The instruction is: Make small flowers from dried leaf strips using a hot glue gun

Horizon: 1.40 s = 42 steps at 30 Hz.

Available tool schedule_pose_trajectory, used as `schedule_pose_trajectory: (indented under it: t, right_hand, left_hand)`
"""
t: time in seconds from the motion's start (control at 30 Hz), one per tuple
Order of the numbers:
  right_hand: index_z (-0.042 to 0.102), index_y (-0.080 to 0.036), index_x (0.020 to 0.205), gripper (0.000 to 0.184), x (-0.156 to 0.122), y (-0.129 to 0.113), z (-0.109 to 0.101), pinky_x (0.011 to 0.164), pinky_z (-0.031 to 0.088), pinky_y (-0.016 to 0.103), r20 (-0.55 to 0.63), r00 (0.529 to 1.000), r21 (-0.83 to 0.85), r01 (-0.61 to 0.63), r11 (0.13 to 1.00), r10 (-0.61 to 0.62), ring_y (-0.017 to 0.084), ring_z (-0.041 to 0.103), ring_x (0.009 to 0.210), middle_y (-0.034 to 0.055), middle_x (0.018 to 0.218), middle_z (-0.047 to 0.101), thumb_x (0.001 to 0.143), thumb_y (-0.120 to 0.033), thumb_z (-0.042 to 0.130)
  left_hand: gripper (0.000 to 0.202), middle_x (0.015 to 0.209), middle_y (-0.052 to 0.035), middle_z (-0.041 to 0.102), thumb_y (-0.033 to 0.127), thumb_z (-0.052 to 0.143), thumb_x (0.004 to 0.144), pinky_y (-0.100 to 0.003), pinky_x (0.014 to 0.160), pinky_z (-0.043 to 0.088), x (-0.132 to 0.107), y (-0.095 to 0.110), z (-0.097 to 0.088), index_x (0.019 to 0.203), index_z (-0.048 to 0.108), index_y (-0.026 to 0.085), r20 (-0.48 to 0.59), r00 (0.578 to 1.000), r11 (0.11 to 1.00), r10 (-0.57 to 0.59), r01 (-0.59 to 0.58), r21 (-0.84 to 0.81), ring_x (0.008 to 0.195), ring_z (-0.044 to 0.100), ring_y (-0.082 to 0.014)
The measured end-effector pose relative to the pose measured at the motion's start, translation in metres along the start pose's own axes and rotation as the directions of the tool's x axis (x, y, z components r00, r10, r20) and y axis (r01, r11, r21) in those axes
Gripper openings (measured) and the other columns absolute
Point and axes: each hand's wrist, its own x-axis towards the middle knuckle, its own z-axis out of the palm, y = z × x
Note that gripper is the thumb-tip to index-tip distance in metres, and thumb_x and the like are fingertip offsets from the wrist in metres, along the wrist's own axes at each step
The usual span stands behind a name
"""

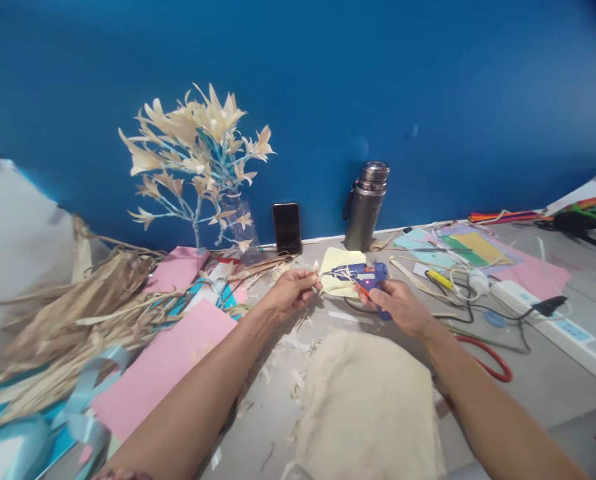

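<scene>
My right hand [398, 305] is wrapped round the grip of a blue hot glue gun [361, 275], whose nozzle points left. A small red light glows on the gun's body. Just left of the nozzle, my left hand [294, 291] pinches a small pale piece of dried husk [316, 268] between thumb and fingertips. The nozzle tip is close to this piece; whether they touch I cannot tell. Beneath the gun lies a pale yellow paper sheet [339, 261]. A beige cloth [368, 407] is spread nearer to me, between my forearms.
Husk flowers [198, 133] stand in a clear vase at the back left, beside a phone [287, 228] and a steel flask [366, 207]. Dried husks [85, 313] and pink paper [173, 360] lie left. A power strip [558, 327], cords and a yellow cutter [439, 279] lie right.
</scene>
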Motion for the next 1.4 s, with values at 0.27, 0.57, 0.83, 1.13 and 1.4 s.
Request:
schedule_pose_trajectory:
  t: [0.27,0.57,0.83,1.13,1.4]
  right_hand:
    - [0.067,-0.014,0.083,0.048,-0.002,-0.002,0.000,0.058,0.035,0.026,-0.030,0.999,-0.007,0.013,1.000,-0.013,0.014,0.046,0.063,0.0043,0.077,0.062,0.086,-0.061,0.059]
    - [0.071,-0.015,0.093,0.041,0.000,-0.010,0.002,0.059,0.040,0.028,-0.098,0.994,-0.292,0.016,0.956,-0.047,0.018,0.055,0.067,0.0036,0.079,0.068,0.085,-0.054,0.061]
    - [0.073,-0.018,0.098,0.035,0.003,-0.007,0.010,0.081,0.045,0.037,0.085,0.979,-0.724,0.189,0.663,-0.186,0.028,0.062,0.092,0.0108,0.097,0.072,0.080,-0.048,0.071]
    - [0.073,-0.019,0.096,0.019,0.001,-0.025,0.020,0.088,0.046,0.036,-0.009,0.831,-0.817,0.314,0.483,-0.556,0.024,0.064,0.094,0.0102,0.098,0.073,0.095,-0.024,0.054]
    - [0.074,-0.024,0.106,0.028,0.014,-0.058,0.052,0.078,0.046,0.033,0.119,0.629,-0.897,0.400,0.188,-0.768,0.021,0.060,0.088,0.0096,0.096,0.070,0.098,-0.016,0.048]
  left_hand:
    - [0.025,0.059,0.0009,0.048,0.032,0.078,0.075,-0.015,0.039,0.012,0.000,0.000,-0.003,0.072,0.064,0.012,0.003,1.000,1.000,0.000,0.001,-0.023,0.043,0.031,-0.0025]
    - [0.028,0.080,-0.0033,0.061,0.033,0.081,0.073,-0.014,0.039,0.016,-0.003,0.004,0.002,0.077,0.063,0.011,-0.009,0.997,0.995,0.077,-0.077,-0.055,0.047,0.038,-0.0010]
    - [0.034,0.062,0.0042,0.047,0.032,0.085,0.068,-0.013,0.039,0.020,-0.007,0.010,0.013,0.071,0.057,0.013,-0.085,0.989,0.985,0.118,-0.128,-0.113,0.046,0.038,-0.0025]
    - [0.033,0.069,0.0040,0.051,0.025,0.086,0.067,-0.011,0.037,0.019,-0.016,0.018,0.033,0.076,0.057,0.012,-0.021,0.997,0.954,0.074,-0.077,-0.291,0.045,0.037,0.0001]
    - [0.037,0.062,0.0060,0.047,0.023,0.089,0.060,-0.012,0.038,0.015,-0.019,0.016,0.041,0.081,0.061,0.012,-0.018,0.999,0.941,0.041,-0.045,-0.335,0.044,0.035,-0.0004]
